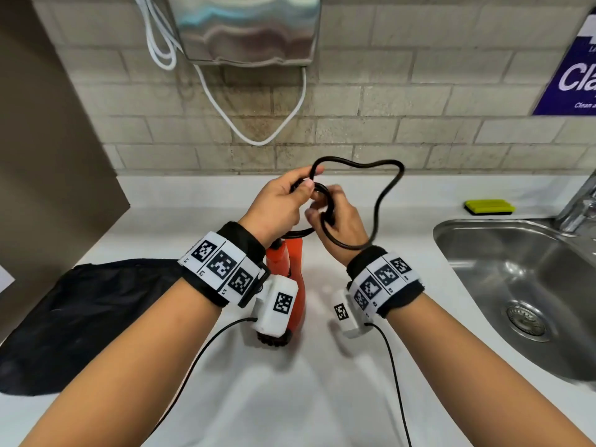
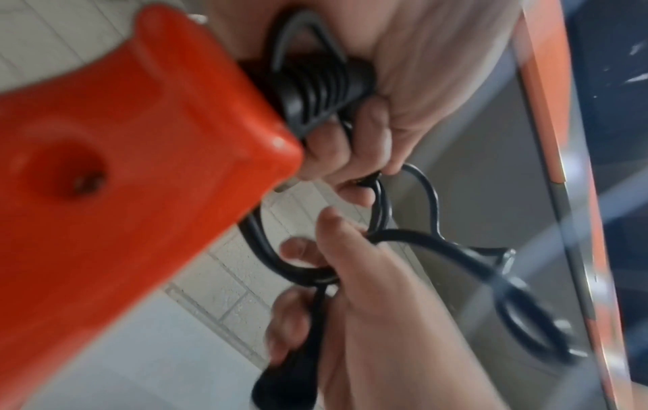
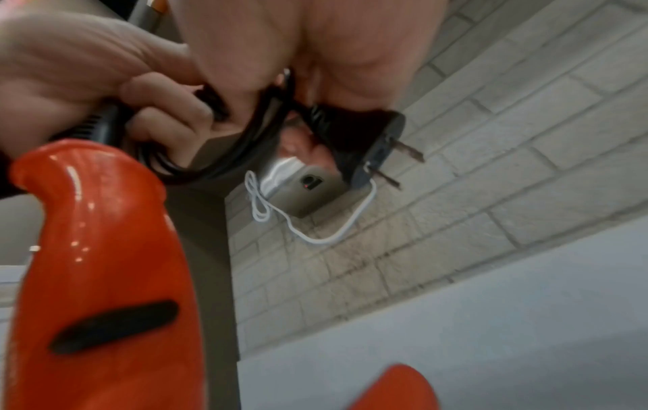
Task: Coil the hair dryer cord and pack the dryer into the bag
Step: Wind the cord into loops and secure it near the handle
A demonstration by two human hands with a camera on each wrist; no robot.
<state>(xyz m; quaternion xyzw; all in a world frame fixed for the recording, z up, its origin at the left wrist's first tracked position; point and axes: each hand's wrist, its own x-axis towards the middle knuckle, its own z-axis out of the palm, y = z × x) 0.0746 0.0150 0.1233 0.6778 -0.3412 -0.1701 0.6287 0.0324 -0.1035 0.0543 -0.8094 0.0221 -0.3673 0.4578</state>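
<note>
The orange hair dryer [image 1: 292,269] is upright under my left wrist, handle up, barrel end down by the white counter [image 1: 371,366]. Whether it rests there is unclear. Its black cord [image 1: 385,191] rises from the handle in loops. My left hand [image 1: 311,179] pinches the cord just above the handle's ribbed collar [image 2: 315,91]. My right hand [image 1: 324,208] grips the gathered loops, and one wide loop arches behind both hands. In the right wrist view the plug [image 3: 368,144] sticks out of my right hand [image 3: 301,133], prongs bare. The black bag [image 1: 80,317] lies flat at the left.
A steel sink [image 1: 516,285] with a tap [image 1: 580,204] is set into the counter at the right, a green sponge [image 1: 488,206] behind it. A metal hand dryer [image 1: 248,27] with a white cable [image 1: 258,137] hangs on the tiled wall. A brown panel [image 1: 48,156] stands at the left.
</note>
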